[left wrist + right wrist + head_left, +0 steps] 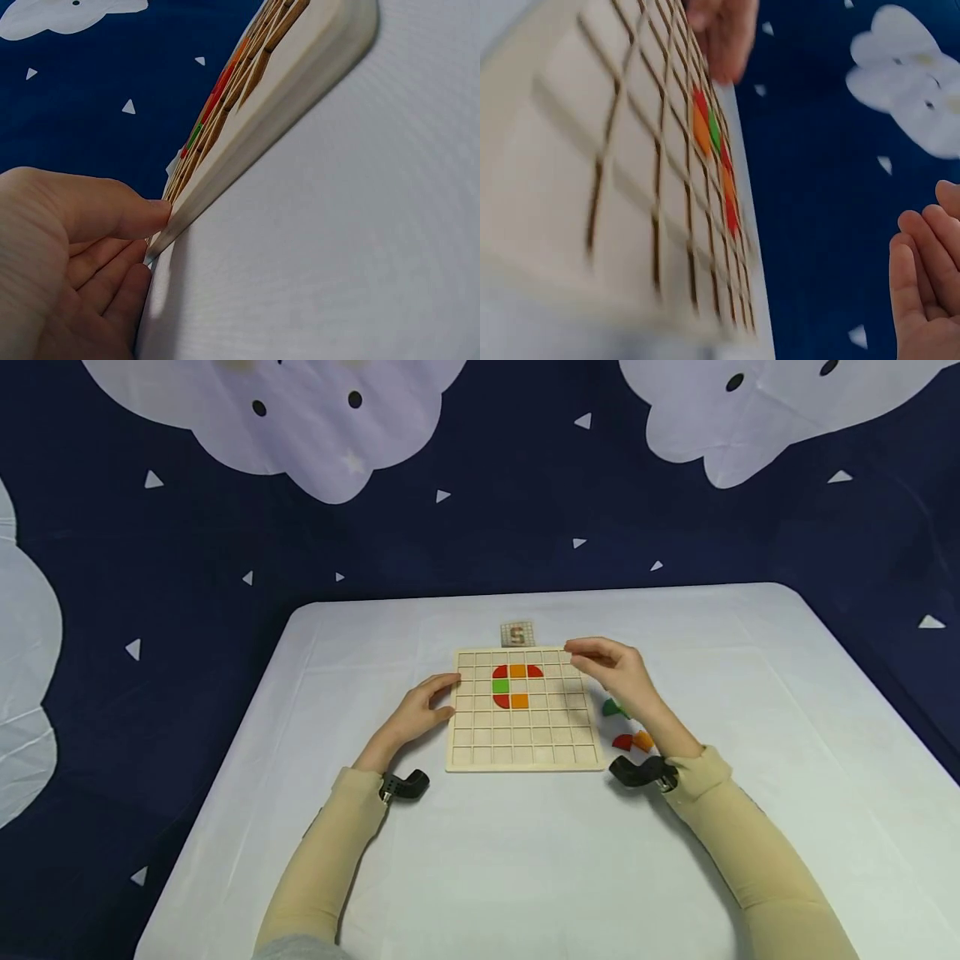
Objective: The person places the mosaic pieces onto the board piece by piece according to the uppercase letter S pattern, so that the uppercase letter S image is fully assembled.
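Beside the gridded board (528, 720), the relaxed left hand (417, 712) touches its edge while the right hand (618, 673) hovers, loosely outstretched.

Left arm (330, 852) and right arm (750, 852) both reach forward, angled inward. Left hand (411, 713) low, thumb and fingers spread apart. Right hand (619, 675) raised, fingers nearly straight, side by side, thumb near them.

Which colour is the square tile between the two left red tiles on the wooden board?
The square tile is green, clearest in the head view.
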The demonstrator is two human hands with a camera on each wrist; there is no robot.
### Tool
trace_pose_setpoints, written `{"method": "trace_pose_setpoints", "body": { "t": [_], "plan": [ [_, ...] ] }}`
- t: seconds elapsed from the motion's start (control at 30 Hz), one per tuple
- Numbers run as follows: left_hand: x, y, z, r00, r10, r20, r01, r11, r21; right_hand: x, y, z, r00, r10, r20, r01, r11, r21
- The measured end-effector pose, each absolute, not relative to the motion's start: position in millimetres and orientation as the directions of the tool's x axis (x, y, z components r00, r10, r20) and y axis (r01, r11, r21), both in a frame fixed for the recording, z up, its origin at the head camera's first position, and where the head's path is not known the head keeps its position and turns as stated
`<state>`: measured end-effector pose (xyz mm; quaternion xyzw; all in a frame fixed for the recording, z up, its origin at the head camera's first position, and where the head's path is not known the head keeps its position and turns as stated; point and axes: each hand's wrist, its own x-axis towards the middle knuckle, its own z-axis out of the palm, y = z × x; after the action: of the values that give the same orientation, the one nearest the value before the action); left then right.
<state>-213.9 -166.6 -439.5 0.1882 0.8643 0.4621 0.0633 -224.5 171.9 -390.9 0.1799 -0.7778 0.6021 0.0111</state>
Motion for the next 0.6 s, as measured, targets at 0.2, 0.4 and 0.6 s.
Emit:
{"method": "trace_pose_setpoints", "body": {
  "t": [0.2, 0.4, 0.6],
  "plan": [
    [-213.8, -166.7, -437.3, -0.926, 0.371, 0.066, 0.259, 0.5, 0.827, -208.6, 210.0, -379.7, -0.966, -0.222, 0.134, -0.192, 0.265, -0.945],
    [-213.5, -166.4, -436.6, -0.926, 0.373, 0.053, 0.246, 0.494, 0.834, -196.6, 225.0, -387.4, -0.976, -0.212, 0.044, -0.106, 0.291, -0.951],
    [-214.4, -165.1, -440.1, -0.924, 0.376, 0.063, 0.256, 0.489, 0.834, -200.7, 236.0, -411.3, -0.972, -0.227, 0.061, -0.136, 0.332, -0.933]
  ]
}}
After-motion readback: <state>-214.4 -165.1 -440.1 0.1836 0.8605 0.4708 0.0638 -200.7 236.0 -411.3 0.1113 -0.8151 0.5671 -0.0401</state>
